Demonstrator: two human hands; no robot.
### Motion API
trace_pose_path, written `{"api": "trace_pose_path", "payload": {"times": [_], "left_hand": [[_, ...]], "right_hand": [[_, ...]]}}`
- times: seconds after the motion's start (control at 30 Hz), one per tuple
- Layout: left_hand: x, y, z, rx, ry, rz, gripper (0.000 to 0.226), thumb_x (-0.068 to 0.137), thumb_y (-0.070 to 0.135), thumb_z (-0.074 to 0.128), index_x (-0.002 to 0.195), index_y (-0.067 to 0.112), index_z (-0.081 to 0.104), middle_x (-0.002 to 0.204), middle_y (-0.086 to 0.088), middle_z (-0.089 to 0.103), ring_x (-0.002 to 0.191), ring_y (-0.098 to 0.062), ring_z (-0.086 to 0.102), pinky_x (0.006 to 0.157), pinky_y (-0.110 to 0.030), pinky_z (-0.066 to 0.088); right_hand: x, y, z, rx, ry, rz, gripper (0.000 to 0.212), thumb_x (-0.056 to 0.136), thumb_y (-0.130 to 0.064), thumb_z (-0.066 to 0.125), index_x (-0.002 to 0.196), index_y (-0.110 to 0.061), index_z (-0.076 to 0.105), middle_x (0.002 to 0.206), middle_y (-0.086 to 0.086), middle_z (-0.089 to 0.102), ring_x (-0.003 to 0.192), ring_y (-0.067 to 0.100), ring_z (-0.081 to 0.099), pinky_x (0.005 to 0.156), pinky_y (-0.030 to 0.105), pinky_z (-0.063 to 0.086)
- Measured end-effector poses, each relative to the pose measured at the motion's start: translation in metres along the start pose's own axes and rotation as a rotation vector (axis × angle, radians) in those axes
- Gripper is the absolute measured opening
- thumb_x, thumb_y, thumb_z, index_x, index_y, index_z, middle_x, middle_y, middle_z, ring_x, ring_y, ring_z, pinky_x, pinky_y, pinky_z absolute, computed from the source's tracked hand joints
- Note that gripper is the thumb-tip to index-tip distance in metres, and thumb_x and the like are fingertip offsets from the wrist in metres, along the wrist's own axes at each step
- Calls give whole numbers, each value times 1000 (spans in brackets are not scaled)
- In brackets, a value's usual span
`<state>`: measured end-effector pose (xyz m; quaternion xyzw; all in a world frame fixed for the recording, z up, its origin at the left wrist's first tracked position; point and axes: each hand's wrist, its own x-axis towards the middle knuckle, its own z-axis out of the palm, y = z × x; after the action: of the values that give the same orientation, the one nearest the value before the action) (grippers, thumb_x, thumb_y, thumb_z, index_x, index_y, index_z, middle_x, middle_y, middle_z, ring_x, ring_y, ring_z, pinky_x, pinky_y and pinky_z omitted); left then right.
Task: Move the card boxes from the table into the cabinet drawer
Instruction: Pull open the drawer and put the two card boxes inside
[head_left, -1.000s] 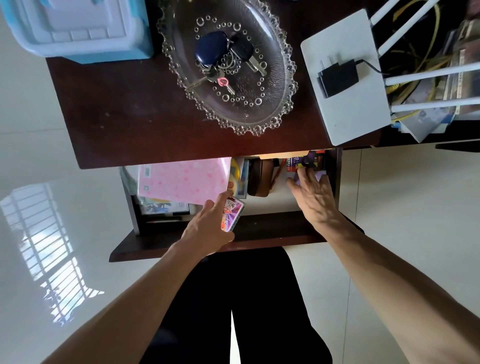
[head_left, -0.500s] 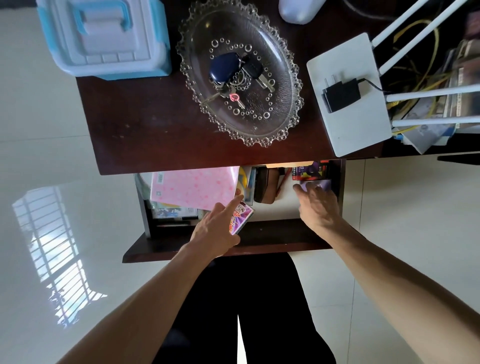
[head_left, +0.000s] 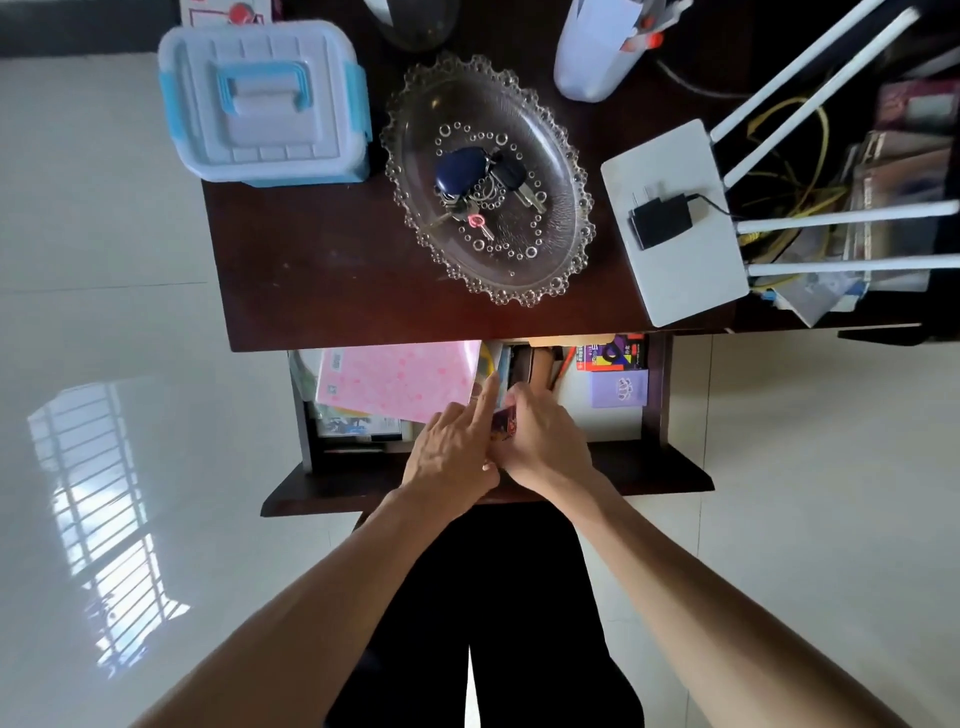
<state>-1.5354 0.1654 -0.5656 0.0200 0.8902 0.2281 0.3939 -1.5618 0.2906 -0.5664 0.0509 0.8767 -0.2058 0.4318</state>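
Both hands met over the open drawer (head_left: 652, 415); the left hand (head_left: 449, 457) and right hand (head_left: 540, 441) pinched one card box (head_left: 503, 427) between closed fingers. A lilac box (head_left: 621, 388) lay at the drawer's right.

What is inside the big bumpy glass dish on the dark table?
The oval glass dish holds a bunch of keys: a dark blue fob, a black-headed key and a small pink-headed key. The fob covers part of the ring, so the number of keys stays unclear.

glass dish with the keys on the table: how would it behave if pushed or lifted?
The glass dish is probably rigid and fragile, being clear beaded glass. Likely slides rather than tips: wide, shallow oval. The keys lie loose inside, so they would probably shift if it tilted.
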Motion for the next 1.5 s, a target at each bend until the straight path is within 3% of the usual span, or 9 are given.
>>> {"api": "trace_pose_path", "payload": {"times": [0.17,0.37,0.53,0.67,0.83,0.97,1.2,1.37,1.5], "left_hand": [[-13,5,26,-28,29,-34,101,78,39,66,153,28,0,141,5,48,127,-18,44,107,-33,35],[-22,-21,47,-160,-169,-241,55,87,58,42,133,30,51,132,7,61,121,-15,56,107,-39,38],[-42,-53,61,-238,-202,-213,67,76,78,36,127,38,55,132,18,56,123,-5,48,113,-37,30],[-57,-66,84,-303,-17,-201,52,79,70,44,123,45,56,133,23,52,122,3,34,107,-25,19],[-49,-70,102,-312,91,-229,36,80,59,56,110,42,65,124,22,59,121,0,46,103,-25,21],[-48,-72,100,-339,47,-247,37,77,63,56,108,44,64,118,29,56,114,7,41,99,-22,20],[-46,-74,97,-330,33,-248,35,78,62,56,109,46,62,118,28,57,98,17,27,97,-22,19],[-48,-66,88,-257,41,-226,38,83,56,55,116,38,62,122,19,63,116,-2,50,103,-27,31],[-70,-54,53,-249,-40,-303,35,85,39,56,119,33,60,114,9,69,111,-15,61,97,-36,48]], "right_hand": [[-5,18,12,91,58,177,69,71,-50,79,122,-17,45,114,10,53,97,32,63,76,43,57],[9,87,14,84,120,442,59,72,-48,80,109,-9,56,116,13,47,86,25,58,65,31,48],[29,122,31,-32,187,473,71,74,-48,81,125,-7,53,124,20,47,101,39,63,80,46,59],[49,139,40,-126,178,477,73,78,-53,77,126,-4,53,126,22,47,104,44,63,85,49,57],[56,145,49,-377,155,441,78,81,-64,68,134,-10,50,138,23,44,119,45,54,96,50,51],[54,143,50,-446,135,455,66,88,-60,61,132,-11,55,149,22,34,125,46,49,103,49,42],[53,147,43,-439,90,463,47,95,-43,57,127,-9,60,130,20,54,120,40,56,101,47,42],[40,146,35,-54,82,339,36,96,-38,59,120,-12,61,121,13,66,112,38,63,90,42,52],[-5,128,7,273,53,350,23,94,-33,60,101,-13,69,98,6,70,85,26,66,67,24,39]]}}
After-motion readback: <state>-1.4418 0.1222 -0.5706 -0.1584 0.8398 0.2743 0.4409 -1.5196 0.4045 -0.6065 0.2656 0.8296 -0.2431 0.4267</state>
